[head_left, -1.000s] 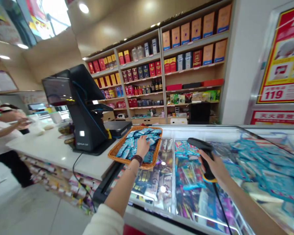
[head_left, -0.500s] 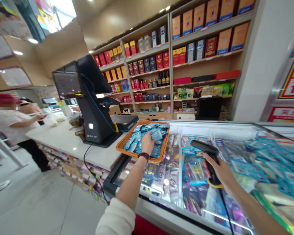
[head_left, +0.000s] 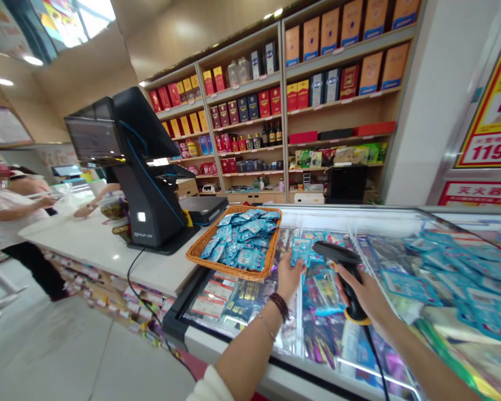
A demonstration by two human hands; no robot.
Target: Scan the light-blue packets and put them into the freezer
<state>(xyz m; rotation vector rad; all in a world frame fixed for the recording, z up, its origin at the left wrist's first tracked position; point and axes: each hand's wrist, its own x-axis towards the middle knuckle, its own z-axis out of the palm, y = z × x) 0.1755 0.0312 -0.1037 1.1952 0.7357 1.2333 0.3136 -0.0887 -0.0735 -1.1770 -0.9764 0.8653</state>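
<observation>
My left hand pinches a small blue packet above the glass top of the freezer. A handheld barcode scanner, black with a yellow ring at its base, is in my right hand, its head turned toward the packet. Packet and scanner head are close together; I cannot tell if they touch. To the left stands an orange wicker basket heaped with similar blue packets, resting across the edge of the counter and the freezer.
A black cash register stands on the white counter. Goods lie under the freezer's glass, with blue packages at right. The scanner's cable hangs downward. Shelves of boxes line the back. A person stands far left.
My left hand has lifted a blue packet out of the basket and carried it right, in front of the scanner. A forearm now shows behind the register. The view has shifted slightly right.
</observation>
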